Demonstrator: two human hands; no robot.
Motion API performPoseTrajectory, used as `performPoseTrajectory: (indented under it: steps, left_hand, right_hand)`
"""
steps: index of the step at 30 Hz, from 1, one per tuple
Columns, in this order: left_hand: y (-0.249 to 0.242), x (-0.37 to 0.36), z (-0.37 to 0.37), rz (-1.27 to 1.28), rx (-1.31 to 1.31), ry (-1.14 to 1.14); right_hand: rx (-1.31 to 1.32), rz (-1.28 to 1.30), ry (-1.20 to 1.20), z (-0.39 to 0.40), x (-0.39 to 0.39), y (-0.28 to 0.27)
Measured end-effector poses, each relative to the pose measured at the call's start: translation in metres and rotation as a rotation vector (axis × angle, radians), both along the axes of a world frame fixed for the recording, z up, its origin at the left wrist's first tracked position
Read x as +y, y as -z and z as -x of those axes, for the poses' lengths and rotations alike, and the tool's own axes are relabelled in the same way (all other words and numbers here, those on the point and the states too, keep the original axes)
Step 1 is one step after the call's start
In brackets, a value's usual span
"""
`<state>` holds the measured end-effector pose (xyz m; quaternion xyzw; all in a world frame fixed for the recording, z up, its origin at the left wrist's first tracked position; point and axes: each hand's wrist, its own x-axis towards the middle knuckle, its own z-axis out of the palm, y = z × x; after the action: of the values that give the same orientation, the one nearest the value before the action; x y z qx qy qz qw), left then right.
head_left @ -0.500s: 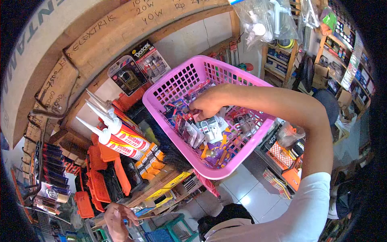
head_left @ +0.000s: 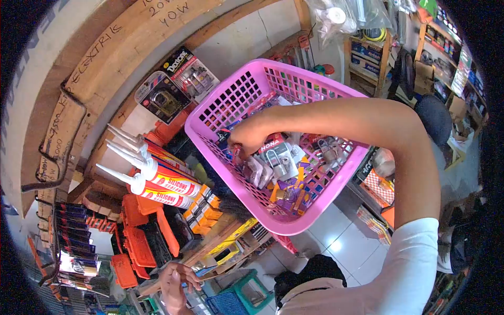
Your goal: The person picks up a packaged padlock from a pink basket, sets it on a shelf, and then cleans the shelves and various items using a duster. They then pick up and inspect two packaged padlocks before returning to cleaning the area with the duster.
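Right grip loosely curled against small packs in the pink basket

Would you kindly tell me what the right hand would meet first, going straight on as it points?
The right hand would probably meet the small packets inside the pink basket, though depth is unclear.

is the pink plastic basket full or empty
Partly full: packaged grey padlocks lie inside the pink plastic basket, the bare right hand among them; the basket's sides rise higher.
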<state>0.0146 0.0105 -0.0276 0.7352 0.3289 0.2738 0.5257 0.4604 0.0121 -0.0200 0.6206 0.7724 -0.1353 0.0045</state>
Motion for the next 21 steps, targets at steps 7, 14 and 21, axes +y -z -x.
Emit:
performPoseTrajectory:
  steps: [7, 14, 21]
  left_hand:
    - [0.021, 0.026, 0.022, 0.118, -0.026, -0.028]
    - [0.028, 0.035, 0.036, 0.183, -0.049, -0.042]
    - [0.048, 0.047, 0.054, 0.221, -0.040, -0.165]
  right_hand:
    - [0.248, 0.170, -0.179, -0.027, 0.014, 0.010]
    - [0.224, 0.259, -0.054, -0.044, -0.017, -0.008]
    - [0.054, 0.309, 0.001, -0.044, -0.054, -0.023]
